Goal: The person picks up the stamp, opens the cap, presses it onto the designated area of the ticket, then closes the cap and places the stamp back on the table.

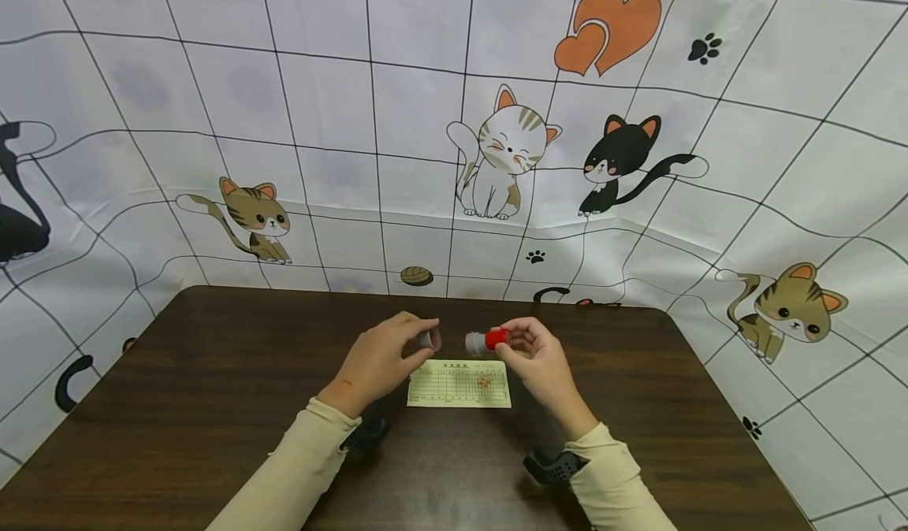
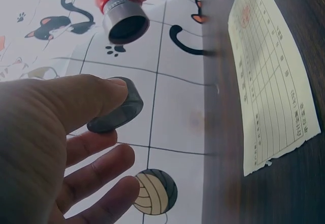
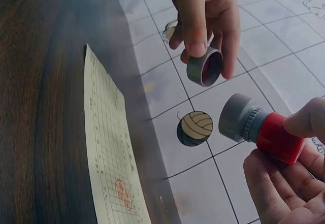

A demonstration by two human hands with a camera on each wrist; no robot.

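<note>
My left hand [image 1: 376,359] pinches a small grey cap [image 3: 194,72] between thumb and fingers, its hollow side turned toward the right hand. Held in my right hand [image 1: 545,367] is a stamp [image 3: 278,136] with a red handle and a grey head. The stamp lies nearly level, its grey end pointing at the cap, with a gap between the two. Just below both hands, a pale yellow printed slip [image 1: 459,393] lies flat on the table. A round red stamp mark [image 1: 485,382] shows on the slip's right part.
The dark brown wooden table [image 1: 248,389] reaches back to a white wall covering [image 1: 418,105] with grid lines and cartoon cats. Dark straps with small devices [image 1: 553,466] sit at both wrists, over cream sleeves [image 1: 298,460].
</note>
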